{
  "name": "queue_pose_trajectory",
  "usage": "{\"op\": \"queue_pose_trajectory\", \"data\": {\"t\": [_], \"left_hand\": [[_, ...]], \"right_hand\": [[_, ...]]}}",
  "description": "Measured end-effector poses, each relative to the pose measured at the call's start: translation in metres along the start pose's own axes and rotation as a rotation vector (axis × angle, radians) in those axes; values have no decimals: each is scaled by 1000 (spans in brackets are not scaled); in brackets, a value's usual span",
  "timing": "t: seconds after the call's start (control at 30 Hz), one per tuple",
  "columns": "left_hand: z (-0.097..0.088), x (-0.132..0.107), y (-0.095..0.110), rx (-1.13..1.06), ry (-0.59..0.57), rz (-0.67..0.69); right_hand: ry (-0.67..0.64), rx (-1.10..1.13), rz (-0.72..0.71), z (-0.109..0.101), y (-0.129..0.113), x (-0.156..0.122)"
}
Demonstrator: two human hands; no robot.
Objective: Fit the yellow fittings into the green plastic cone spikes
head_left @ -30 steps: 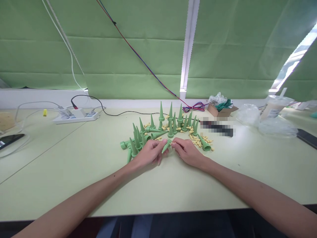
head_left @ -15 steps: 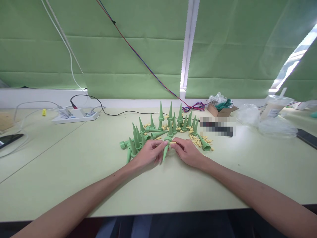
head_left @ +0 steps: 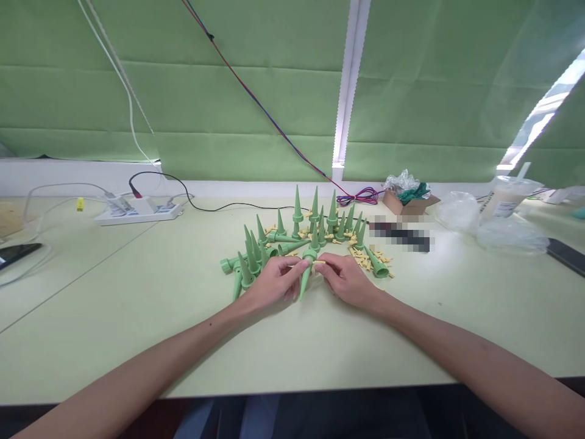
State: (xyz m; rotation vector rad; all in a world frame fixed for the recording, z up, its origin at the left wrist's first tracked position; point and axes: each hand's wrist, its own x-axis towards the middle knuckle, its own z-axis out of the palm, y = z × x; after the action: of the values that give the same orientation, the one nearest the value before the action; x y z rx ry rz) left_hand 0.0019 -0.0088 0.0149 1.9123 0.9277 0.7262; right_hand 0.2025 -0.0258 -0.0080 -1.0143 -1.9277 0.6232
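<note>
My left hand (head_left: 278, 277) is closed on a green plastic watering spike (head_left: 304, 283), its pointed end tilted down toward me. Between the thumb and fingers of my right hand (head_left: 345, 277) is a small yellow plastic piece (head_left: 319, 262), its tip at the side of that spike's collar. Whether the piece is inside the collar I cannot tell. Behind my hands stand several more green spikes (head_left: 297, 207), points up, while others lie on their sides. One lying spike (head_left: 377, 265) is to the right, beside a scatter of loose yellow pieces (head_left: 361, 258).
A power strip (head_left: 139, 214) with plugs sits at the back left, near a phone (head_left: 18, 253). Back right are a cardboard box (head_left: 406, 204), a drink cup (head_left: 507, 198), plastic bags (head_left: 457, 210) and a dark phone (head_left: 567, 255). A blurred dark object (head_left: 402, 235) lies nearer.
Both hands keep their hold, almost still. The spike in my left hand has tipped very slightly; the view has shifted a little.
</note>
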Motion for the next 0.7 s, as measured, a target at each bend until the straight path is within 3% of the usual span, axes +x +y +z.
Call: {"op": "queue_pose_trajectory", "data": {"t": [0.5, 0.7], "left_hand": [[2, -1, 2, 18, 34, 26], [5, 1, 1, 4, 88, 136]], "right_hand": [[0, 183, 133, 0, -8, -2], [-17, 402, 204, 2, -2, -2]]}}
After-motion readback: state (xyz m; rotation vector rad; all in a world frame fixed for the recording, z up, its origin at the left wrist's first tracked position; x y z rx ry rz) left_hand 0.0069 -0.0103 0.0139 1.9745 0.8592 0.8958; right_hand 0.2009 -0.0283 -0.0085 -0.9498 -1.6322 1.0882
